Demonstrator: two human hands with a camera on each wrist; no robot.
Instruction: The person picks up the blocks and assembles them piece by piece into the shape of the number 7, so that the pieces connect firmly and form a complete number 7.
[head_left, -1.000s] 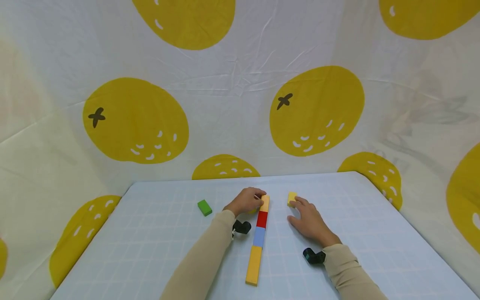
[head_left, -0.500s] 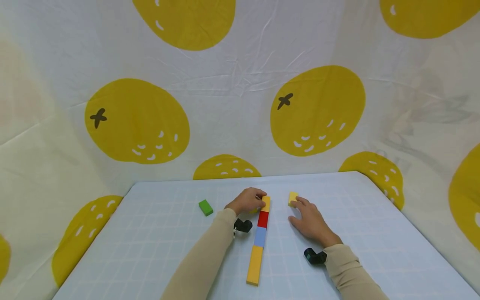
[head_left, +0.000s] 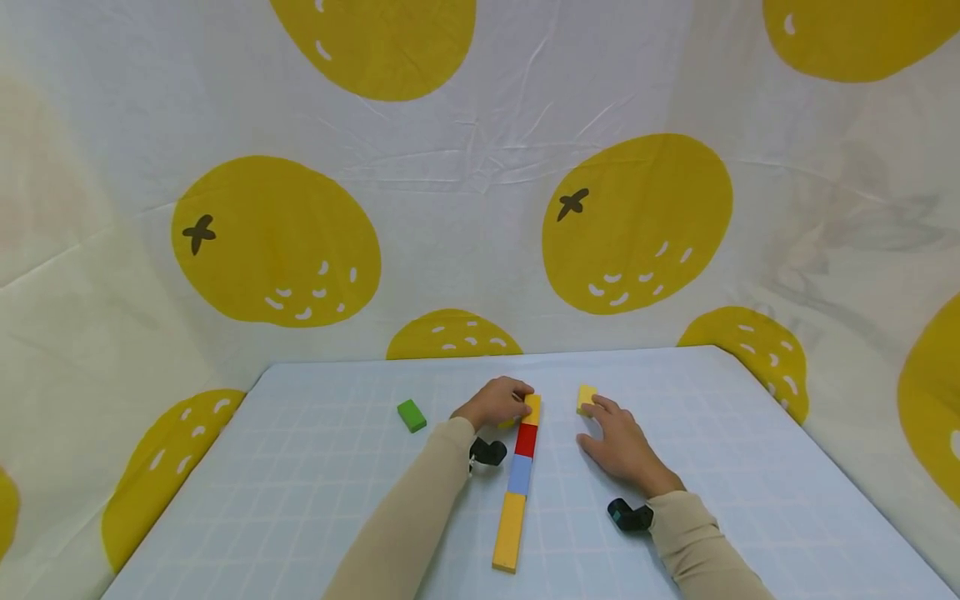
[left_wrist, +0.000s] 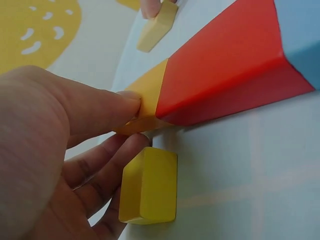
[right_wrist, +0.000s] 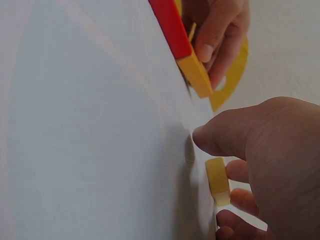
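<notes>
My left hand (head_left: 493, 403) pinches a small orange-yellow block (head_left: 532, 408) at the far end of a row on the table. In the left wrist view its thumb lies on top, and the block's end meets a red block (left_wrist: 215, 65). A blue block (head_left: 519, 474) and a long orange block (head_left: 508, 533) continue the row toward me. Beside the left fingers sits a separate yellow block (left_wrist: 159, 187), mostly hidden in the head view. To the right, my right hand (head_left: 621, 448) touches a pale yellow block (head_left: 584, 397) with its fingertips, the thumb apart from it.
A green block (head_left: 412, 415) lies on the table left of the left hand. The white cloth (head_left: 262, 492) covers the table. Behind its far edge hangs a curtain (head_left: 465, 233) with large yellow fruit shapes.
The far end of the pinched orange-yellow block has come slightly toward me, and its top looks darker. The right hand stays on the pale yellow block; the view has shifted slightly.
</notes>
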